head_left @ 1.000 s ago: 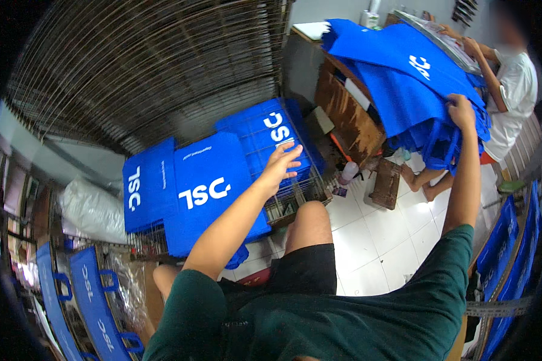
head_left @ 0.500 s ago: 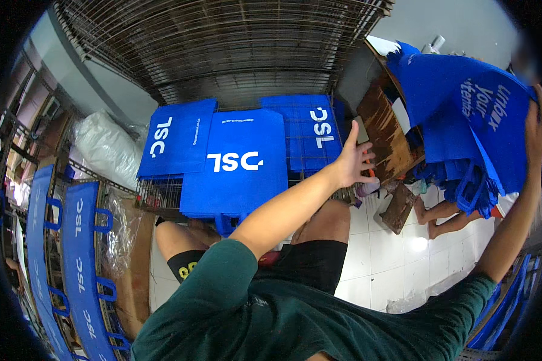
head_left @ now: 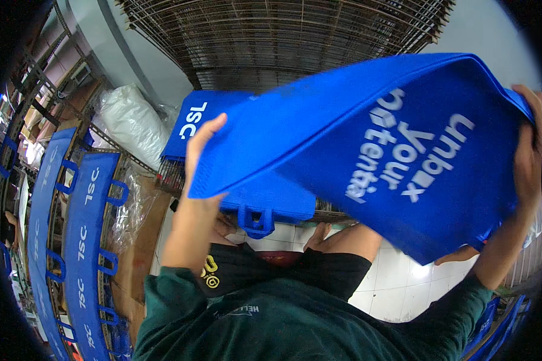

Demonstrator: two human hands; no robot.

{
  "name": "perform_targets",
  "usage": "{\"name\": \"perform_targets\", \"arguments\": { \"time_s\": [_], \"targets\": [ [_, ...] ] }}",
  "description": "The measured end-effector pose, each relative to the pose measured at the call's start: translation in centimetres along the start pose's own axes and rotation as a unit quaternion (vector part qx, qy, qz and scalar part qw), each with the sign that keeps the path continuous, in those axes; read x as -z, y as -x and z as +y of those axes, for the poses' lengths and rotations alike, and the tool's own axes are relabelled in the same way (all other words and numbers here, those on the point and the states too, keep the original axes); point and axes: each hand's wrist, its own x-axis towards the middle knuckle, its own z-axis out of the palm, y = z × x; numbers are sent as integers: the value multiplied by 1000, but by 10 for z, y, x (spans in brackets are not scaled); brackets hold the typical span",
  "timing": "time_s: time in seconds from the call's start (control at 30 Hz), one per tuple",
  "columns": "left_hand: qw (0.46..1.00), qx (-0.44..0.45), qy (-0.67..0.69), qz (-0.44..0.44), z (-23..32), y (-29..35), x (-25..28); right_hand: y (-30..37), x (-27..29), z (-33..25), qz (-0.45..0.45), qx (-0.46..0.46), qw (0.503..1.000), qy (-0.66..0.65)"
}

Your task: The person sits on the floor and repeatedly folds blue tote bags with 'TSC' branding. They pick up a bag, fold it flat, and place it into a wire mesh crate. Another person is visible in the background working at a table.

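Observation:
A large blue fabric bag [head_left: 355,138] with white lettering stretches across in front of me, held up between both hands and sagging at its lower right. My left hand [head_left: 200,147] grips its left end, with the thumb up along the edge and the other fingers mostly hidden. At the far right, my right hand [head_left: 531,144] is closed on the opposite edge. Beneath the raised bag, a stack of blue bags [head_left: 271,198] lies with its handles toward me. Part of another blue pile [head_left: 190,126] with white print shows beyond my left hand.
Wire drying racks [head_left: 283,36] are stacked at the back. To the left stand a white plastic sack [head_left: 129,123] and a metal shelf holding printed blue panels [head_left: 84,240] with handles. More blue pieces [head_left: 494,328] hang at the lower right. A person's bare leg [head_left: 457,256] shows behind the bag.
My left hand has swung from the middle to the left and now holds the bag. The bag has moved from the right side to span the view over the stacks.

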Motion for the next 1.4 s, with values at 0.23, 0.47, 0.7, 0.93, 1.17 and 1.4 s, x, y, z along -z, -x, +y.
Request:
{"name": "perform_targets", "arguments": {
  "time_s": [0.23, 0.47, 0.7, 0.93, 1.17, 1.4],
  "targets": [
    [998, 37, 51, -26, 21, -148, 88, -8, -243, 21, -109, -123, 968, -187],
    [978, 112, -175, -36, -28, -302, 58, 7, -345, 60, -233, -224, 945, 46],
    [974, -33, -167, -147, -49, -280, 7, 86, -299, 53, 117, -200, 973, -21],
    [927, -13, -373, 49, -216, -256, 174, 288, -384, -52, 0, -326, 936, -129],
    [739, -82, -656, 129, -311, -309, 213, 399, -509, -71, -248, -503, 812, -161],
    [745, -151, -650, 27, -319, -355, 238, 409, -539, -65, -239, -487, 833, -108]
  ]
}}
